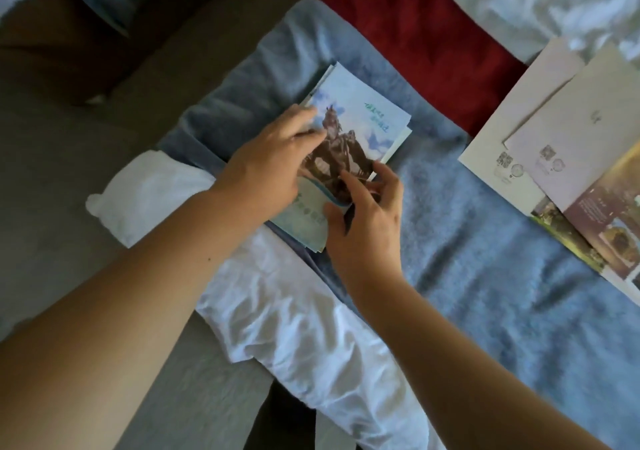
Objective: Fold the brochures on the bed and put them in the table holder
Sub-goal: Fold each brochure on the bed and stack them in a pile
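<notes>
A folded brochure (360,113) with a pale blue cover and a dark figure printed on it lies on top of a small stack on the blue blanket (485,248). My left hand (273,162) presses on its left edge, fingers on the cover. My right hand (367,217) grips its near corner, thumb under the edge and fingers on top. Several unfolded brochures (568,158) lie spread flat at the right side of the bed. No table holder is in view.
A white pillow or rolled sheet (277,297) lies along the near edge of the bed under my arms. A dark red cloth (415,44) and white bedding (540,2) lie further back. Grey floor (52,190) is to the left.
</notes>
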A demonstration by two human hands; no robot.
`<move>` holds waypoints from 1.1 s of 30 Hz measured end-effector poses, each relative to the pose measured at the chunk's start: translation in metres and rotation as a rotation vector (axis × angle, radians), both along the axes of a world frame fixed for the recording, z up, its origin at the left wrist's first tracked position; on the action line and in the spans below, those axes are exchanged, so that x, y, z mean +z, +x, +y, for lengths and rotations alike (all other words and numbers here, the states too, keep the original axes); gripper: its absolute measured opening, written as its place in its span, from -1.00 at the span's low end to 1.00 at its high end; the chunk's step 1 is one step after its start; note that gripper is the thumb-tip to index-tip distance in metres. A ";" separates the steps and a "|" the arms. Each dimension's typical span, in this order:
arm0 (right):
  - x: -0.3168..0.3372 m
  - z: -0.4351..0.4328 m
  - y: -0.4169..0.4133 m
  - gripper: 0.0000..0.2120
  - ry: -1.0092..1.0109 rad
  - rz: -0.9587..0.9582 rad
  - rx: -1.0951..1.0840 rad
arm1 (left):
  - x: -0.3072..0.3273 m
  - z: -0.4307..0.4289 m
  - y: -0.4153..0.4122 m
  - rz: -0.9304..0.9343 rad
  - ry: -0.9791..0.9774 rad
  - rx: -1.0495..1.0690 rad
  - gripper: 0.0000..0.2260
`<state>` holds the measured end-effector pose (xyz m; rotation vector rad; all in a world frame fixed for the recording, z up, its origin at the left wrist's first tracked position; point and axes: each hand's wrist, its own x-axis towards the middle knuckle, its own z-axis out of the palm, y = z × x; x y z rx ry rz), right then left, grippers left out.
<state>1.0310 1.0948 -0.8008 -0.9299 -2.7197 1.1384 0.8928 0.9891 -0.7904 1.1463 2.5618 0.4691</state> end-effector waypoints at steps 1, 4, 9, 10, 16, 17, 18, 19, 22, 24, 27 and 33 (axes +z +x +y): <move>0.000 0.000 0.002 -0.51 0.010 -0.005 0.002 | -0.002 0.001 0.002 0.011 0.000 -0.014 -0.50; 0.010 0.005 -0.004 -0.43 0.015 -0.113 0.053 | 0.003 0.004 0.009 0.091 -0.132 -0.049 -0.52; 0.033 0.038 -0.056 -0.08 0.217 -0.423 0.440 | 0.037 0.010 0.023 0.078 -0.484 -0.046 -0.25; 0.035 0.042 -0.069 -0.03 0.229 -0.464 0.468 | 0.040 0.012 0.026 0.047 -0.547 -0.043 -0.25; 0.019 0.041 -0.102 -0.11 0.429 -0.608 0.557 | 0.038 0.031 0.022 -0.181 -0.691 -0.036 -0.29; 0.016 0.042 -0.105 -0.15 0.449 -0.629 0.562 | 0.034 0.033 0.020 -0.209 -0.699 -0.031 -0.28; 0.012 0.042 -0.107 -0.18 0.471 -0.645 0.571 | 0.029 0.035 0.019 -0.235 -0.703 -0.014 -0.26; 0.009 0.042 -0.108 -0.21 0.490 -0.659 0.577 | 0.024 0.036 0.019 -0.255 -0.703 0.005 -0.25; 0.003 0.038 -0.112 -0.20 0.502 -0.713 0.565 | 0.011 0.038 0.020 -0.278 -0.693 0.037 -0.30; -0.002 0.038 -0.113 -0.20 0.503 -0.735 0.558 | 0.005 0.039 0.018 -0.272 -0.701 0.033 -0.36; -0.010 0.042 -0.112 -0.10 0.486 -0.740 0.582 | 0.002 0.037 0.017 -0.248 -0.739 -0.002 -0.31; -0.014 0.055 -0.106 -0.02 0.355 -0.668 0.534 | 0.002 0.024 0.019 -0.173 -0.781 -0.067 -0.04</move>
